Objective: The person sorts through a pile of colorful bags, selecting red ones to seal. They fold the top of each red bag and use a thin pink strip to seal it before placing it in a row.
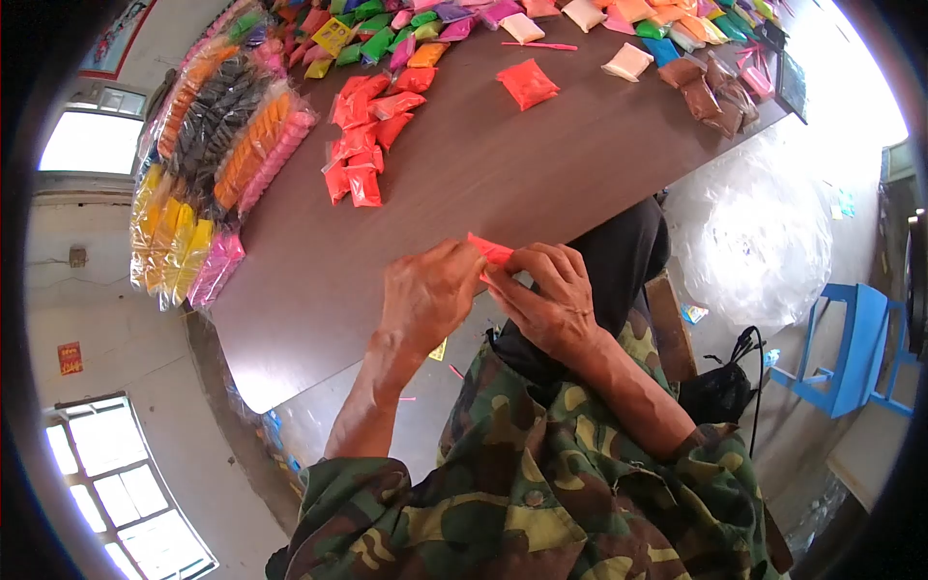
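Note:
A small red packet (490, 249) is held between my two hands, just off the near edge of the brown table (454, 184). My left hand (432, 290) has its fingers closed on the packet's left side. The fingers of my right hand (553, 295) pinch its right side, close to my left fingertips. Beyond my hands, a pile of red packets (361, 140) lies on the table to the left. One more red packet (528, 84) lies by itself farther back.
Packets of many colours (435, 29) line the table's far side. Large clear bags of coloured packets (222, 126) stand at the left edge. Brown packets (713, 95) lie at the right corner. A clear plastic bag (754, 232) and a blue stool (846, 348) are at the right.

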`<action>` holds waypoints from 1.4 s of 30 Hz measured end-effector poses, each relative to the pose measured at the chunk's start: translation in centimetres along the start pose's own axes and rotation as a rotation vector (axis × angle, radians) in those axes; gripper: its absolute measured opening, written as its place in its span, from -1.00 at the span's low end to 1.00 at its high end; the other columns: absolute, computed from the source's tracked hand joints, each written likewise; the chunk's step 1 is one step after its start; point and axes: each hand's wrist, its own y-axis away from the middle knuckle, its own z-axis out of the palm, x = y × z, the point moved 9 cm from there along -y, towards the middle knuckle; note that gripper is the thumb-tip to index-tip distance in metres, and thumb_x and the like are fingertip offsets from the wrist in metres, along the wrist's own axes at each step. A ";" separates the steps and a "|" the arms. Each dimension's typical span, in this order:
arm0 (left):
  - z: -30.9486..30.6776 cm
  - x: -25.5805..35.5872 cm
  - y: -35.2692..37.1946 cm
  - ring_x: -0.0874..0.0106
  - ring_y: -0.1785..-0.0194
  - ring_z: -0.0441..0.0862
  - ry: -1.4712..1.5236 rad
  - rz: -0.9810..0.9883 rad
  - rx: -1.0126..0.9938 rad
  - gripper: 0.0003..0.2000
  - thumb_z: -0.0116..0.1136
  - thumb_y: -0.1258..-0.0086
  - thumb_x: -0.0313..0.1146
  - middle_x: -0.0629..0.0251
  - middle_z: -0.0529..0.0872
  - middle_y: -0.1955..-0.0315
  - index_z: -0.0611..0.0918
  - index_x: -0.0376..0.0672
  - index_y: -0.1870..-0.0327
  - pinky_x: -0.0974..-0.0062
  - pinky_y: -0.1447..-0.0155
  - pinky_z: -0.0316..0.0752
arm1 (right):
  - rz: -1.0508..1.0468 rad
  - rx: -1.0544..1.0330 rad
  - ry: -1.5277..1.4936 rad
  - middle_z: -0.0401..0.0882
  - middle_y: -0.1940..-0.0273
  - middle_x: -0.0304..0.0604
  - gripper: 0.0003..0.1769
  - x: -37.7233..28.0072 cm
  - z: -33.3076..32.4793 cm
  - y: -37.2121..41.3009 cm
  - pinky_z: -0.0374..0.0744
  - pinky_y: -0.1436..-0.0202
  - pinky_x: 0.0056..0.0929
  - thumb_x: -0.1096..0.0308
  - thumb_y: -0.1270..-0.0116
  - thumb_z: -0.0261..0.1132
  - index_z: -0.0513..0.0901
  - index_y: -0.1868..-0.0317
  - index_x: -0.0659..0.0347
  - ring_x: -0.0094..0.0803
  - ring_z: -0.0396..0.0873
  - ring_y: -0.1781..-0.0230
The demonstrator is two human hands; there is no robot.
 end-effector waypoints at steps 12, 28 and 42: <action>-1.4 -1.9 -0.2 -0.02 0.27 0.78 0.046 -0.106 0.035 -0.87 0.36 -0.55 -0.34 0.08 0.79 0.33 0.73 -0.16 0.24 0.07 0.20 0.61 | -0.018 0.028 0.031 0.62 -0.12 -0.27 -0.59 -0.2 0.0 0.1 0.57 -0.30 -0.12 0.42 -0.14 0.70 0.90 -0.04 0.00 -0.26 0.64 -0.24; -0.1 -4.1 3.2 0.23 0.44 0.73 0.290 -0.373 0.155 -0.85 0.45 -0.56 -0.40 0.11 0.76 0.46 0.73 -0.22 0.24 0.25 0.30 0.57 | 0.248 -0.031 0.139 0.68 -0.34 -0.14 -0.42 1.2 -0.7 -1.0 0.44 -0.46 -0.04 0.23 -0.14 0.73 0.78 -0.17 0.10 -0.07 0.53 -0.49; -0.8 1.8 4.0 0.27 0.47 0.73 0.120 -0.056 0.336 -0.91 0.52 -0.44 -0.53 0.19 0.75 0.43 0.78 -0.20 0.17 0.34 0.38 0.56 | 0.356 -0.068 -0.196 0.83 0.14 -0.13 -0.67 1.2 0.2 -1.6 0.67 0.07 -0.19 0.47 -0.29 0.62 0.71 -0.01 0.15 -0.13 0.81 0.17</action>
